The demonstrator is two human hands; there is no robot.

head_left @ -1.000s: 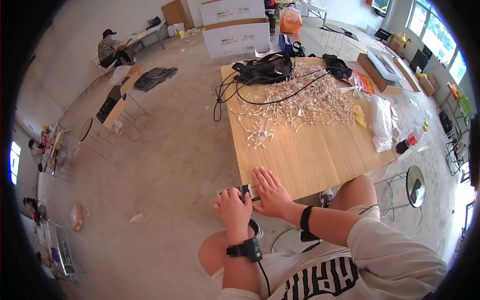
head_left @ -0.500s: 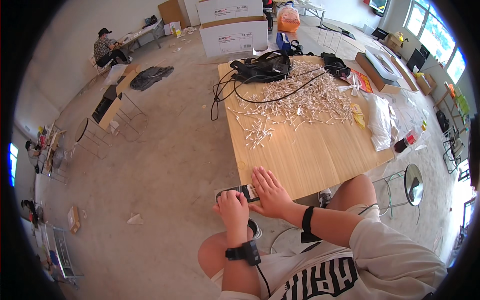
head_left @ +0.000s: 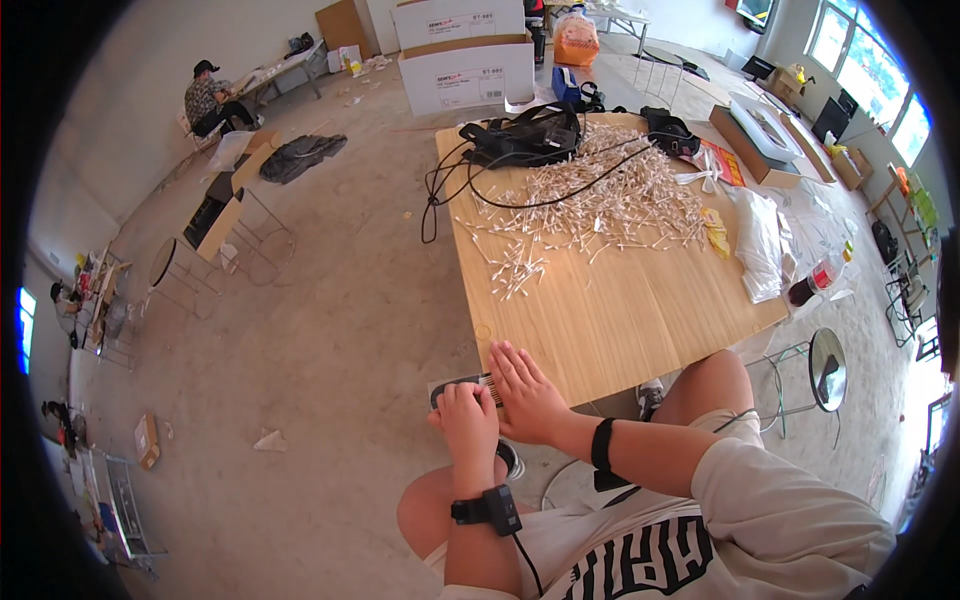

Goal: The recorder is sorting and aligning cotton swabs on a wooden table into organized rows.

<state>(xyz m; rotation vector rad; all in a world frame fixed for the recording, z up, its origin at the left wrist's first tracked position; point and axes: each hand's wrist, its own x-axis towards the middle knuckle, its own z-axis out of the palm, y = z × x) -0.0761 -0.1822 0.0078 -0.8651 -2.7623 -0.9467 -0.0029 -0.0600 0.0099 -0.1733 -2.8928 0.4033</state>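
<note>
My left hand point(head_left: 467, 420) is closed on a small dark package with a clear edge point(head_left: 470, 380), out past the near left corner of the wooden table point(head_left: 620, 320). A row of cotton swabs point(head_left: 491, 387) shows at the package's right end. Against that end lies my right hand point(head_left: 528, 397), flat, its fingers straight and close together, pointing away from me. Part of the package is hidden under my hands. Farther back on the table spreads a big loose heap of cotton swabs point(head_left: 630, 190).
A black bag point(head_left: 530, 135) with cables lies on the table's far side. White plastic bags point(head_left: 758, 245) and a bottle of dark drink point(head_left: 815, 280) are at the right edge. A round stool point(head_left: 826, 368) stands at right. One person point(head_left: 213, 98) sits far left.
My right hand has slid left, toward my left hand, covering more of the package's right end. My left hand stays almost where it was.
</note>
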